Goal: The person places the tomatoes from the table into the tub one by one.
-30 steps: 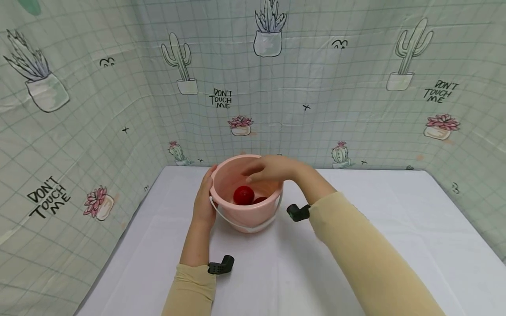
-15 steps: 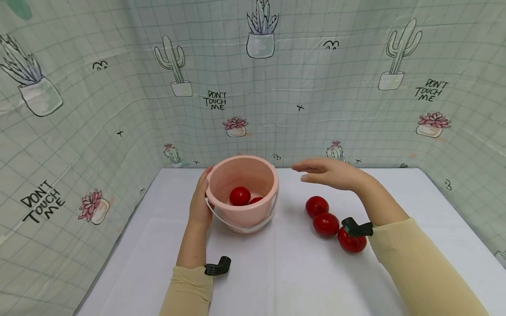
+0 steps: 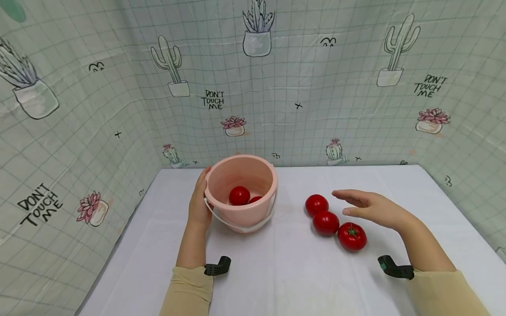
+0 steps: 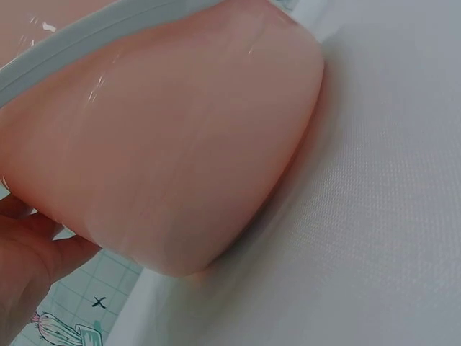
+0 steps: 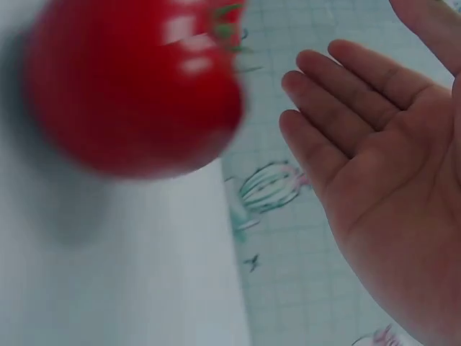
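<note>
A pink bucket (image 3: 242, 215) with a white handle (image 3: 253, 229) stands upright on the table, and red tomatoes (image 3: 239, 195) lie inside, one partly hidden by the rim. My left hand (image 3: 199, 206) holds the bucket's outer left side, fingers curved along the wall; the left wrist view shows the fingertips on the bucket (image 4: 173, 137). Right of the bucket, three tomatoes sit in a slanting row: a far one (image 3: 316, 205), a middle one (image 3: 326, 223) and a near one with a green stem top (image 3: 352, 236). Just right of them, my right hand (image 3: 377, 210) hovers with extended fingers, holding nothing.
A white cloth (image 3: 300, 276) covers the table. Behind and at the sides hangs a checked curtain (image 3: 292, 79) printed with cacti. Black wrist cameras sit on the left wrist (image 3: 218, 266) and right wrist (image 3: 396, 267).
My right hand has come out of the bucket and swung right and nearer, past the tomatoes, uncovering them. The left hand stays on the bucket; the head view has shifted slightly.
</note>
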Demonstrator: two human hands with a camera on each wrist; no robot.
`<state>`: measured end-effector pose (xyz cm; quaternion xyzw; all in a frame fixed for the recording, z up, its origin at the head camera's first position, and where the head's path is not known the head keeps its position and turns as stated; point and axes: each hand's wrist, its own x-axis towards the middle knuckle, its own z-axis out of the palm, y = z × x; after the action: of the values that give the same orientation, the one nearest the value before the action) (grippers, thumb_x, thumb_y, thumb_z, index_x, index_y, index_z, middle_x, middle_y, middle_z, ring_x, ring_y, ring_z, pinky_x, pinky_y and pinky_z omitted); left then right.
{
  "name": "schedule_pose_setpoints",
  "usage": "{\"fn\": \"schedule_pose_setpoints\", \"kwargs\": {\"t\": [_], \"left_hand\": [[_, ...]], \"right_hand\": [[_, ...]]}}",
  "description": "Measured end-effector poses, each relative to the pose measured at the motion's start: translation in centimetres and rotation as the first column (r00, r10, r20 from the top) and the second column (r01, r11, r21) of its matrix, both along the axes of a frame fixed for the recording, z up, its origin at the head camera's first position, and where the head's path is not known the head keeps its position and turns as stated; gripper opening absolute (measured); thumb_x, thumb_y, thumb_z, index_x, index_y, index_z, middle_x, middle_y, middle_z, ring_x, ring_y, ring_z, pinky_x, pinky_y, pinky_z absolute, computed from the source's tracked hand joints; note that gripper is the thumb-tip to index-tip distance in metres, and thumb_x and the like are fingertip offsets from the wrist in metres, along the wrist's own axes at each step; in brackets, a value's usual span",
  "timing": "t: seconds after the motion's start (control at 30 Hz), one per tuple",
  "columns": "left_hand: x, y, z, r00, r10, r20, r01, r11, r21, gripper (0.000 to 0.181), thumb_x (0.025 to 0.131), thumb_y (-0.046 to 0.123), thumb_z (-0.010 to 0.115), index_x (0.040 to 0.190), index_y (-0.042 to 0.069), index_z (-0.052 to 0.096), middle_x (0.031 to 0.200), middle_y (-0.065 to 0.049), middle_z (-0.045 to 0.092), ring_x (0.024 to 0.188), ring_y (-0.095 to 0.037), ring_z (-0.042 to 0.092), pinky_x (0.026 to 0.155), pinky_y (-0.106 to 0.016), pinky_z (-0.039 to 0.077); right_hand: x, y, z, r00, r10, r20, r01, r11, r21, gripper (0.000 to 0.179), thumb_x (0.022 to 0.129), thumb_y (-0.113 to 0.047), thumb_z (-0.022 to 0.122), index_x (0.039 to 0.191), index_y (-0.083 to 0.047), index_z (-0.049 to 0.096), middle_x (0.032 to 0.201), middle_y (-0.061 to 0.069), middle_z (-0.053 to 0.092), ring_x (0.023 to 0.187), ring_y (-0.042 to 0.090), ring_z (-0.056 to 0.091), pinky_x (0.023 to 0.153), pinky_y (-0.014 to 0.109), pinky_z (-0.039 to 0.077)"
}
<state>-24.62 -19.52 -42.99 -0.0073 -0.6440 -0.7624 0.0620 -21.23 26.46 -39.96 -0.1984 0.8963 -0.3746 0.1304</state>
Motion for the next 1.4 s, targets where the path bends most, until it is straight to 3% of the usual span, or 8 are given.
{"fn": "schedule_pose_setpoints", "kwargs": {"t": [0.1, 0.2, 0.43, 0.67, 0.77, 1.13, 1.3, 1.4], "left_hand": [[0.0, 0.0, 0.0, 1.0, 0.005, 0.0, -0.005, 1.0, -0.003, 0.043, 0.101, 0.05, 0.035, 0.143, 0.046, 0.044, 0.152, 0.016, 0.041, 0.141, -0.013, 0.034, 0.117, -0.049, 0.032], [0.0, 0.1, 0.0, 1.0, 0.006, 0.007, -0.006, 1.0, -0.006, 0.043, 0.101, 0.051, 0.035, 0.143, 0.047, 0.044, 0.152, 0.017, 0.041, 0.141, -0.012, 0.034, 0.117, -0.049, 0.032], [0.0, 0.0, -0.1, 1.0, 0.012, -0.003, -0.012, 1.0, 0.005, 0.042, 0.101, 0.051, 0.035, 0.142, 0.047, 0.045, 0.151, 0.017, 0.042, 0.14, -0.013, 0.035, 0.117, -0.048, 0.033], [0.1, 0.2, -0.1, 1.0, 0.01, 0.0, -0.01, 1.0, 0.005, 0.042, 0.102, 0.05, 0.035, 0.143, 0.046, 0.046, 0.151, 0.016, 0.042, 0.14, -0.013, 0.035, 0.116, -0.049, 0.032], [0.1, 0.2, 0.0, 1.0, 0.013, 0.0, -0.013, 1.0, 0.011, 0.042, 0.102, 0.049, 0.035, 0.142, 0.045, 0.046, 0.15, 0.016, 0.042, 0.139, -0.013, 0.035, 0.116, -0.048, 0.033], [0.1, 0.2, 0.0, 1.0, 0.016, -0.001, -0.016, 1.0, 0.0, 0.042, 0.102, 0.049, 0.035, 0.142, 0.046, 0.046, 0.15, 0.017, 0.042, 0.139, -0.012, 0.035, 0.116, -0.048, 0.033], [0.1, 0.1, 0.1, 1.0, 0.009, -0.009, -0.009, 1.0, 0.0, 0.042, 0.102, 0.048, 0.034, 0.142, 0.045, 0.046, 0.15, 0.017, 0.042, 0.14, -0.012, 0.035, 0.116, -0.048, 0.033], [0.0, 0.0, 0.1, 1.0, 0.005, -0.009, -0.005, 1.0, -0.005, 0.043, 0.102, 0.048, 0.033, 0.143, 0.045, 0.045, 0.151, 0.016, 0.042, 0.14, -0.012, 0.034, 0.117, -0.048, 0.032]], "right_hand": [[1.0, 0.9, -2.0, 0.999, -0.011, 0.047, 0.012, 0.999, -0.032, 0.057, 0.096, -0.04, 0.062, 0.148, -0.026, 0.044, 0.153, 0.007, 0.046, 0.142, 0.037, 0.039, 0.096, 0.018, 0.047], [1.8, 1.7, -3.7, 0.996, -0.02, 0.091, 0.025, 0.998, -0.049, 0.059, 0.095, -0.037, 0.063, 0.149, -0.025, 0.043, 0.154, 0.01, 0.045, 0.142, 0.037, 0.04, 0.094, 0.019, 0.048], [2.4, 2.4, -5.6, 0.991, -0.038, 0.125, 0.043, 0.998, -0.039, 0.062, 0.091, -0.037, 0.068, 0.148, -0.029, 0.045, 0.153, 0.012, 0.044, 0.119, -0.012, 0.042, 0.096, 0.044, 0.047], [2.8, 2.7, -6.1, 0.984, -0.044, 0.171, 0.055, 0.997, -0.06, 0.065, 0.088, -0.034, 0.07, 0.148, -0.027, 0.045, 0.151, 0.018, 0.044, 0.13, 0.033, 0.042, 0.089, 0.043, 0.048], [2.9, 2.8, -6.2, 0.985, -0.047, 0.168, 0.06, 0.995, -0.076, 0.066, 0.088, -0.032, 0.071, 0.148, -0.027, 0.045, 0.151, 0.018, 0.043, 0.132, 0.04, 0.04, 0.09, 0.044, 0.048], [3.0, 2.9, -6.8, 0.982, -0.036, 0.188, 0.056, 0.993, -0.105, 0.069, 0.086, -0.03, 0.073, 0.148, -0.025, 0.044, 0.15, 0.022, 0.042, 0.134, 0.044, 0.037, 0.089, 0.043, 0.049], [2.9, 2.9, -6.9, 0.983, -0.03, 0.178, 0.051, 0.992, -0.114, 0.067, 0.087, -0.03, 0.072, 0.148, -0.026, 0.045, 0.15, 0.021, 0.042, 0.133, 0.038, 0.04, 0.091, 0.044, 0.048], [2.9, 2.9, -6.9, 0.983, -0.034, 0.179, 0.055, 0.992, -0.117, 0.066, 0.087, -0.03, 0.072, 0.148, -0.026, 0.045, 0.15, 0.02, 0.043, 0.131, 0.023, 0.043, 0.092, 0.045, 0.048]]}}
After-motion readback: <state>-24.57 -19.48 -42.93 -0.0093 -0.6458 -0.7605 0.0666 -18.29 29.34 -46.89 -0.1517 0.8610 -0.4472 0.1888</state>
